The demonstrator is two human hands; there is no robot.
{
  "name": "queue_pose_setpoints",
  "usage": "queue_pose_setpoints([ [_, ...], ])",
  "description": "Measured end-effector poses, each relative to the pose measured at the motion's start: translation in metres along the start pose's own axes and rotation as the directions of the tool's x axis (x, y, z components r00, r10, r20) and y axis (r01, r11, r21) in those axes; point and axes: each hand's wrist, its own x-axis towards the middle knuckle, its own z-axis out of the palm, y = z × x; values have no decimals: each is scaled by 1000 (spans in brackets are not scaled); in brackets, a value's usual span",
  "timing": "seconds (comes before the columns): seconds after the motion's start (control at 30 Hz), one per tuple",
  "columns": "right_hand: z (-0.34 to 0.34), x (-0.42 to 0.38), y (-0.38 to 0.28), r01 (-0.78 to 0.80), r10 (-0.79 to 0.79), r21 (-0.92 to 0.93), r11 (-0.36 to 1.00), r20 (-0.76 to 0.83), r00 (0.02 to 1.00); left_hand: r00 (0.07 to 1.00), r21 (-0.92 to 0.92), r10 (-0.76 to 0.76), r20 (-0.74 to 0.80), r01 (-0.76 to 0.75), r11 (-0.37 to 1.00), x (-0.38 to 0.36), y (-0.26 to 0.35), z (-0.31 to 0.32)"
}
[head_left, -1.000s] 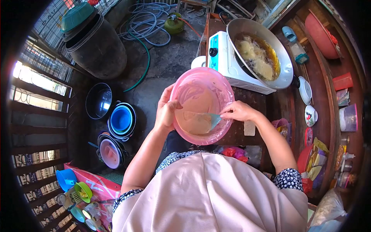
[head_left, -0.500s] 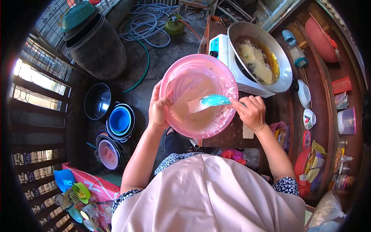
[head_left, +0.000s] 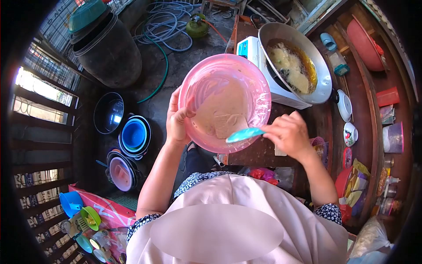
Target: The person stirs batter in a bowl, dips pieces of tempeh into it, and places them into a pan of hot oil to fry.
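A pink plastic bowl point(head_left: 189, 90) of thin beige batter point(head_left: 228, 99) is tilted toward me. My left hand point(head_left: 176, 119) grips its left rim, thumb inside and fingers behind. Between the thumb and fingers of my right hand point(head_left: 288, 136) is the handle end of a turquoise plastic spoon point(head_left: 245, 134). The spoon reaches over the near right rim. Beside its tip, a flat, batter-coated piece point(head_left: 231, 125) lies in the batter. Thick pale smears cover the bowl's right inner wall.
A wide metal wok point(head_left: 323, 86) with pale batter-coated food point(head_left: 290, 68) in bubbling oil sits on a white gas stove point(head_left: 250, 50). Wooden shelves point(head_left: 367, 97) with bowls and jars stand right. Stacked basins point(head_left: 134, 134) and a dark barrel point(head_left: 112, 55) stand left.
My right hand and the spoon have moved down toward the near side of the bowl. The flat piece now lies lower and is coated in batter. The bowl has shifted slightly up.
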Motion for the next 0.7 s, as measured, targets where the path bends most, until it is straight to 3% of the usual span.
queue_pose_setpoints([
  [0.1,23,-1,-9,12,-21,-150,989,-62,998,1000,-28,8,-3,-8,1000,0,-4,0],
  [0.23,29,3,-3,-19,-7,-191,982,-134,991,999,-8,36,-29,-36,999,0,-4,4],
  [0.3,15,9,-2,-107,96,-104,989,-105,990,999,-5,27,-26,-28,1000,-1,0,5],
  [0.33,14,12,2,-180,166,-55,982,-198,966,1000,-2,17,-20,-17,1000,-2,1,4],
  [0.37,5,16,3,-288,265,-125,949,-175,948,1000,-4,13,-23,-13,1000,-4,-1,4],
  [0.43,13,20,18,-320,254,-212,923,-288,923,999,10,40,6,-40,999,-6,-5,4],
  [0.53,23,22,16,-360,336,-151,921,-162,928,999,44,48,-26,-47,998,-6,-11,4],
  [0.57,29,20,13,-251,239,-30,967,-213,947,998,43,53,-29,-52,998,-6,-11,4],
  [0.63,24,22,4,-107,102,-23,994,-163,981,999,-11,21,-36,-22,1000,-7,-10,2],
  [0.7,13,25,0,-87,80,-35,996,-163,983,999,-8,36,-27,-36,999,-7,-13,-1],
])
